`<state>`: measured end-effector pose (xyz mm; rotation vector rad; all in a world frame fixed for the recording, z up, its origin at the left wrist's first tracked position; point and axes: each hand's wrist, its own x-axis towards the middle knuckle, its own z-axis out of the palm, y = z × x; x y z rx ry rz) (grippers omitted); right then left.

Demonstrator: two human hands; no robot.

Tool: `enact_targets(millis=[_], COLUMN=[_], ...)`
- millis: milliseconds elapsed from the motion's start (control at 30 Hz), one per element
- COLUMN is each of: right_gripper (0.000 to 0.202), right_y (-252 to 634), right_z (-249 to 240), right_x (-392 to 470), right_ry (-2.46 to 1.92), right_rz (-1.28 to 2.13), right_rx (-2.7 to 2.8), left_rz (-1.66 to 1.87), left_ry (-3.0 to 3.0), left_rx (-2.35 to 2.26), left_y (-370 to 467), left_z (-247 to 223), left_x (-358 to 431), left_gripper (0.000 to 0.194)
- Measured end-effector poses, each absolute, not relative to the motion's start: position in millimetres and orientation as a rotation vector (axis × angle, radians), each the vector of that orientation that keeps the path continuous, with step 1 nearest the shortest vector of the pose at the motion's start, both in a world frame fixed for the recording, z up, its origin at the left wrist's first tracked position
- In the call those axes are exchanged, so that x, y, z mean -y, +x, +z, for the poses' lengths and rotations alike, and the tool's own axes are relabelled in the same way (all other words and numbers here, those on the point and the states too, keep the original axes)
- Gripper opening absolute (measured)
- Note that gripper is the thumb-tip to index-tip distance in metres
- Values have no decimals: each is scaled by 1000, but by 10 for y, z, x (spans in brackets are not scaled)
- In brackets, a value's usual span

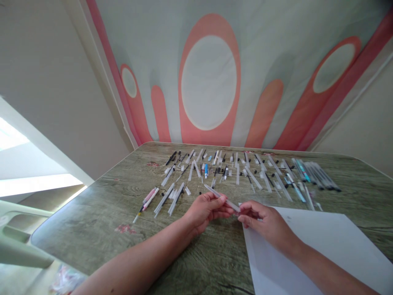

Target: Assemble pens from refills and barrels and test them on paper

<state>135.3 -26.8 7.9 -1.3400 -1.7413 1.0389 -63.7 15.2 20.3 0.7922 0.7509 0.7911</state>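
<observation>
Left hand holds clear tube — contents indistinct.

No readable text, labels, brands or numbers — any print on pens too small.

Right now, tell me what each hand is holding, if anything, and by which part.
The left hand holds a translucent pen barrel by its middle. The right hand is at its near end; whether it grips there cannot be told.

Light glares from the left, sheening the table, with stretched, soft edges
</observation>
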Motion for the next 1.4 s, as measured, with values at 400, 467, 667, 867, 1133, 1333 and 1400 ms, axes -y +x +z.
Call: enact_targets(millis=[400, 467, 667, 867, 1133, 1333, 1400], right_gripper=[11, 15, 20, 8, 26, 24, 24], right_y=[922, 731, 310, 473, 1248, 1342, 1338], right_z=[332, 315, 162, 159, 314, 202, 175], right_x=[-15, -150, -492, -432, 215, 412, 412], right_ry=[-1385, -1389, -1396, -1359, -1067, -1092, -1151], right_rz=[609, 576, 613, 853, 1565, 1457, 1336], right_rx=[2248, 2244, 2188, 2044, 1177, 1110, 1200], left_rz=[1389, 1444, 1492, 1452, 1135, 947, 917], left_ry=[809, 825, 861, 848, 689, 713, 718], left_rx=[-854, -854, -852, -855, -797, -740, -732], left_y=[-997, -1006, -1022, -1014, -782, -566, -535], left_z=[395, 369, 357, 364, 336, 253, 233], left_x=[-506, -520, -525, -502, -271, -55, -26], left_gripper=[22, 24, 29, 27, 19, 20, 21])
